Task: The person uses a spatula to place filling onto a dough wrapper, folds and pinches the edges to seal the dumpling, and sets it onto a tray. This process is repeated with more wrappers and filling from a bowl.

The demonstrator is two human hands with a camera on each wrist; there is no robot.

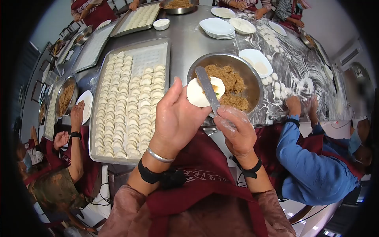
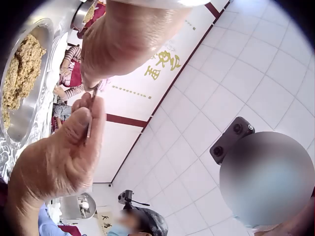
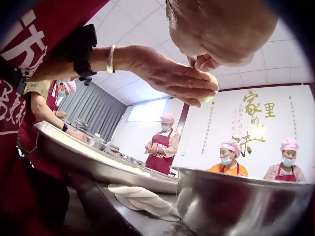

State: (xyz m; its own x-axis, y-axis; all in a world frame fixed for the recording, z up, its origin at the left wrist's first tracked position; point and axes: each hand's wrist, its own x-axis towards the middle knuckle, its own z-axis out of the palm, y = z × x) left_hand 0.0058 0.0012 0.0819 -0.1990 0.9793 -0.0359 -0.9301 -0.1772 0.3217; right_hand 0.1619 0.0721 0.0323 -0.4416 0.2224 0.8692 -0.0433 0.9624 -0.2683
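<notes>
My left hand (image 1: 173, 114) is palm up, thumb held away, with a round white dumpling wrapper (image 1: 192, 94) lying across its straight fingers. A little brown filling shows on the wrapper beside the blade. My right hand (image 1: 237, 128) pinches the lower end of a flat grey spatula (image 1: 209, 89), whose blade crosses over the wrapper. In the left wrist view the right hand's (image 2: 64, 157) thumb and fingers close on the thin handle. Both hands are at the near edge of a steel bowl (image 1: 256, 75) holding brown minced filling (image 1: 233, 81).
Left of the bowl lies a large metal tray (image 1: 167, 51) with rows of folded dumplings (image 1: 118, 98). Stacked plates (image 1: 217, 27) stand behind the bowl, a white dish (image 1: 262, 65) beside it. Small dough pieces (image 1: 278, 89) lie on the floury table. People work on both sides.
</notes>
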